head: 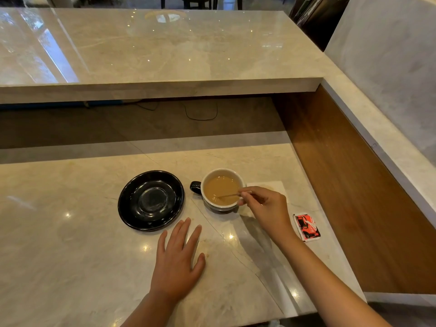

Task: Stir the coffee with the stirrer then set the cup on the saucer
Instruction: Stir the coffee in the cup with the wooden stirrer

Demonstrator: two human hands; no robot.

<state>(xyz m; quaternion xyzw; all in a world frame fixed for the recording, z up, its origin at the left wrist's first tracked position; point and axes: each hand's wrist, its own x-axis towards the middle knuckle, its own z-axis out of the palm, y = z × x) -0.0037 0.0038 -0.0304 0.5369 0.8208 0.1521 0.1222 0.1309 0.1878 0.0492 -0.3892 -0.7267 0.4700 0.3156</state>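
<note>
A cup [236,175] with a white inside and a black handle stands on the marble counter, filled with light brown coffee [220,188]. My right hand [265,207] pinches a thin wooden stirrer [228,195] whose tip dips into the coffee. Left of the cup lies an empty black saucer [128,204], apart from it. My left hand [178,261] rests flat on the counter in front of the saucer, fingers spread, holding nothing.
A white napkin [271,186] lies under and right of the cup. A red and black sachet [306,227] sits further right near the counter edge. A raised marble shelf [165,88] runs across behind, and a wooden panel [354,197] drops off at the right.
</note>
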